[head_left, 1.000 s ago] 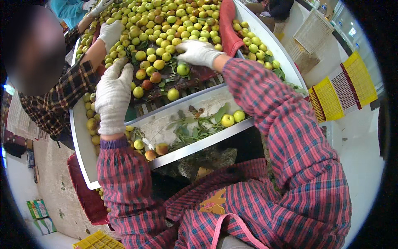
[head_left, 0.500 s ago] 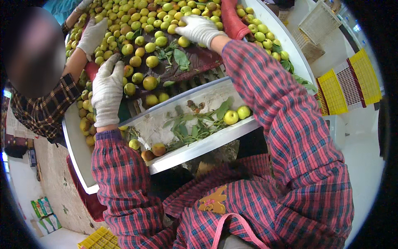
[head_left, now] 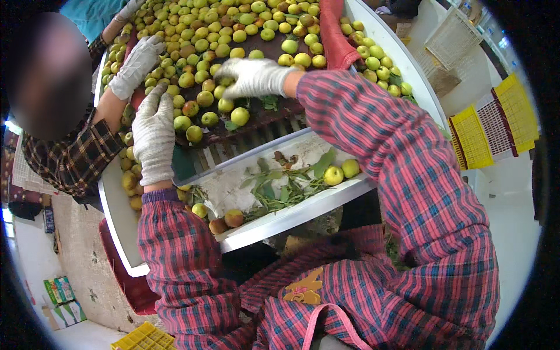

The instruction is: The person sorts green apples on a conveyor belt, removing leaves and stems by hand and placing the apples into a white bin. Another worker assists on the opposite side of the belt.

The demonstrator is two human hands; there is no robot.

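Note:
Small round yellow-green fruits, some with reddish-brown patches, cover a dark sorting bed in front of me. My right hand, in a white knit glove, reaches over the bed with its fingers apart among the fruits; its fingertips are slightly blurred. No fruit shows gripped in it. At the bed's left side my left hand, also gloved in white, has its fingers stretched away from me beside the fruits. A green leaf lies near the front fruits.
A white trough in front of me holds leafy twigs and a few fruits. Side channels with fruits flank the bed, and red cloth lies at its right. A co-worker's gloved hand is at the left. Yellow crates stand at right.
My right hand has swept left and toward me across the bed. Fruits have shifted, and the large leaf seen on the bed no longer shows there. My left hand has barely moved.

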